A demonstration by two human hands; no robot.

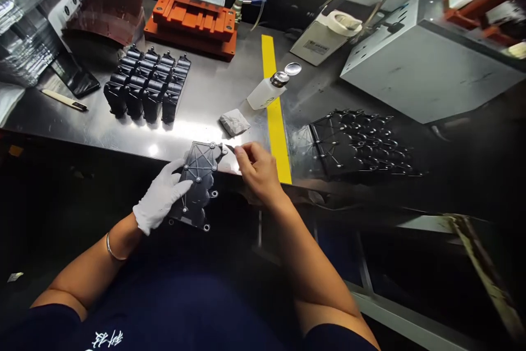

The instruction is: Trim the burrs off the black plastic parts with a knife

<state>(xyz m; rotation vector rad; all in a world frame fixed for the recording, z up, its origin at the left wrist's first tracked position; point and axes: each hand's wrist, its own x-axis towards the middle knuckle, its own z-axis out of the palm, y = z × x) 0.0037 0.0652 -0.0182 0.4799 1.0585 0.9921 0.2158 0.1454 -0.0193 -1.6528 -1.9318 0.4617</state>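
Observation:
My left hand (pixel 160 197), in a white glove, grips a black molded plastic cover (pixel 199 192) by its left side. The cover has thin ribs, small round bosses and ring-shaped lugs along its edge, and it is tilted up at the table's front edge. My bare right hand (pixel 258 170) pinches a thin dark blade-like tool (pixel 230 148), its tip close to the cover's upper right corner. Most of the tool is hidden by my fingers. Just beyond lies a folded white cloth pad (pixel 234 122).
A white bottle (pixel 265 93) with a metal cap stands near a yellow tape strip (pixel 276 121). Black parts stand in rows (pixel 148 85) at left; more black covers (pixel 361 143) lie right. Behind are an orange fixture (pixel 193 22), a white-handled tool (pixel 63 100) and a metal box (pixel 423 61).

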